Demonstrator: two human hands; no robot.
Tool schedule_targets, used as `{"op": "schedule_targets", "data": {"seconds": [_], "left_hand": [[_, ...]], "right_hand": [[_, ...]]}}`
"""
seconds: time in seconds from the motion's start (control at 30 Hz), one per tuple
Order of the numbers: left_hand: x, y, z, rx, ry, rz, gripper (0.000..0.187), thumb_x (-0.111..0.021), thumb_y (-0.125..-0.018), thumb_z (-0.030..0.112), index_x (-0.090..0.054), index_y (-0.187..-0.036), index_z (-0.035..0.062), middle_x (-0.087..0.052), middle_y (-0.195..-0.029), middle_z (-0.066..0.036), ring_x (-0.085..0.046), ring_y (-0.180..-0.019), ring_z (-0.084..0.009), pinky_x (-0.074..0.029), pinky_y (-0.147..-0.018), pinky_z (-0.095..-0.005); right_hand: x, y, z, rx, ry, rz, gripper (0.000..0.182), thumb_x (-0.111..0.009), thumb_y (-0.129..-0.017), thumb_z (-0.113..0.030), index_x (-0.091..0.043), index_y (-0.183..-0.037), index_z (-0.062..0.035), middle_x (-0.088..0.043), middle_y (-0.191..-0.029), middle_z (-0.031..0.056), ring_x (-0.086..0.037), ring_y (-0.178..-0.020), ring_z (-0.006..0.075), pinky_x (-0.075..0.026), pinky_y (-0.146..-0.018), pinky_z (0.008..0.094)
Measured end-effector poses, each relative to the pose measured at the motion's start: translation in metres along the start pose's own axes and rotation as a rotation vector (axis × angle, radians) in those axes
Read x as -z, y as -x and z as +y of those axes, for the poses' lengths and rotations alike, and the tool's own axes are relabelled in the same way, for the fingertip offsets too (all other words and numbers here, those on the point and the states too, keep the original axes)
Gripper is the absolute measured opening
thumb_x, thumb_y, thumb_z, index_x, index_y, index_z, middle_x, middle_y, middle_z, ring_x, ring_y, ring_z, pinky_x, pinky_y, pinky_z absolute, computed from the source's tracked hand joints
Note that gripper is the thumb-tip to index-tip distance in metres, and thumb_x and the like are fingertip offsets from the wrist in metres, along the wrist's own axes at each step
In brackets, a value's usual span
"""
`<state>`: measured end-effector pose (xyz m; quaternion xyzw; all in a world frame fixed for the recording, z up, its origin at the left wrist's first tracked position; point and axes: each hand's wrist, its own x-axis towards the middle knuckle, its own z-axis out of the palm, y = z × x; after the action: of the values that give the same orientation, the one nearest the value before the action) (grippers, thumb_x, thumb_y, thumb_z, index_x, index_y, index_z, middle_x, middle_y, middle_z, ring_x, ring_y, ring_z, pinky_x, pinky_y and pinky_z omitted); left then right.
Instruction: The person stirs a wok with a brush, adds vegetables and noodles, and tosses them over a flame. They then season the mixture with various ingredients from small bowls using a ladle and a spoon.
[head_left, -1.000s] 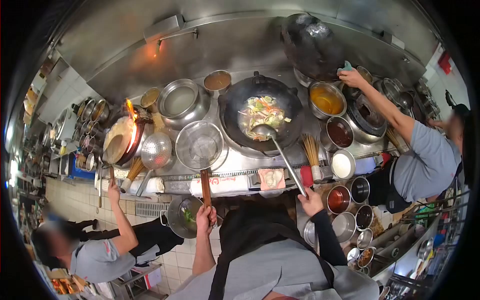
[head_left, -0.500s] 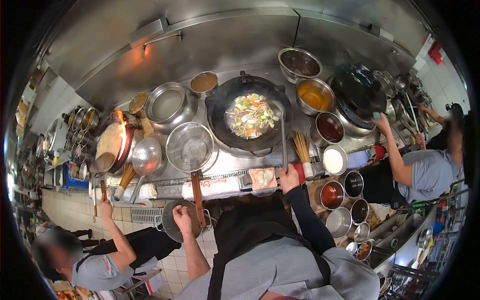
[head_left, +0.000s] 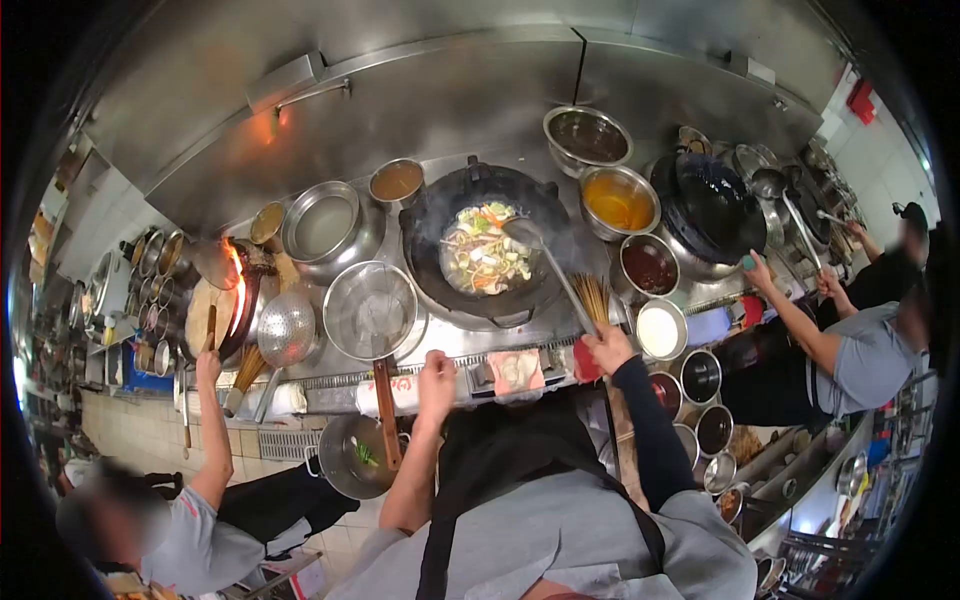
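Note:
My right hand [head_left: 607, 350] is wrapped round the end of a long-handled ladle [head_left: 568, 288]. The ladle's bowl rests at the right side of the food in a black wok [head_left: 420, 255]. Mixed sliced vegetables [head_left: 480, 265], pale green, white and orange, lie in the wok with some liquid, and a little steam rises. My left hand [head_left: 437, 385] is raised by the front edge of the stove, right of a wooden-handled strainer [head_left: 370, 312]. Its fingers are curled closed, and I cannot see whether anything is inside them. A pink-and-white cloth [head_left: 515, 370] lies between my hands.
Bowls of orange liquid [head_left: 620, 203], dark red sauce [head_left: 649, 266] and white liquid [head_left: 661, 330] stand to the right. A bamboo brush [head_left: 591, 297] is close to the ladle handle. At left, a co-worker [head_left: 205, 395] works at a flaming wok [head_left: 222, 315]. More people [head_left: 810, 330] are at right.
My left hand has moved up and right, away from the pot, where green pieces now show. The ladle has swung left across the food, and my right hand has shifted slightly right.

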<state>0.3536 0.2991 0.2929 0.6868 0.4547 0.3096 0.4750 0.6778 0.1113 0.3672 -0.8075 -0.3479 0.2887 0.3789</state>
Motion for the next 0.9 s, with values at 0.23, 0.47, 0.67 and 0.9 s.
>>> {"op": "schedule_targets", "data": {"seconds": [0.23,0.47,0.67,0.9], "left_hand": [[-0.106,-0.044,0.060,-0.544,-0.362,-0.202,0.018,-0.058,-0.090,0.006,-0.062,-0.107,0.0004,-0.067,-0.100,-0.020,-0.061,-0.099,-0.0403,-0.047,-0.093,-0.0479],[-0.112,-0.047,0.065,-0.498,-0.434,-0.220,0.008,-0.057,-0.086,0.004,-0.056,-0.094,0.0029,-0.066,-0.090,-0.018,-0.061,-0.090,-0.0389,-0.046,-0.084,-0.0486],[-0.103,-0.057,0.063,-0.422,-0.472,-0.293,0.010,-0.058,-0.084,0.002,-0.056,-0.094,0.0029,-0.065,-0.088,-0.018,-0.061,-0.092,-0.0385,-0.046,-0.084,-0.0477],[-0.092,-0.055,0.055,-0.437,-0.467,-0.216,0.010,-0.057,-0.082,0.001,-0.057,-0.092,0.0020,-0.066,-0.091,-0.020,-0.061,-0.093,-0.0405,-0.047,-0.082,-0.0496]], "right_hand": [[-0.061,-0.044,-0.008,-0.303,-0.675,-0.143,0.015,-0.061,-0.098,-0.019,-0.051,-0.094,-0.0085,-0.052,-0.066,0.0016,-0.045,-0.047,0.0109,-0.035,-0.039,0.0299],[-0.092,-0.091,-0.020,-0.064,-0.371,0.106,0.016,-0.057,-0.096,-0.015,-0.045,-0.089,-0.0082,-0.038,-0.053,0.0010,-0.037,-0.034,0.0149,-0.031,-0.032,0.0350],[-0.097,-0.130,-0.004,0.240,-0.012,-0.092,0.023,-0.062,-0.094,-0.018,-0.058,-0.111,-0.0034,-0.058,-0.069,0.0126,-0.059,-0.053,0.0273,-0.047,-0.047,0.0422],[-0.029,-0.019,0.002,0.152,0.561,0.021,0.051,-0.062,-0.087,-0.022,-0.057,-0.137,-0.0163,-0.070,-0.102,0.0250,-0.068,-0.094,0.0434,-0.052,-0.084,0.0524]]}}
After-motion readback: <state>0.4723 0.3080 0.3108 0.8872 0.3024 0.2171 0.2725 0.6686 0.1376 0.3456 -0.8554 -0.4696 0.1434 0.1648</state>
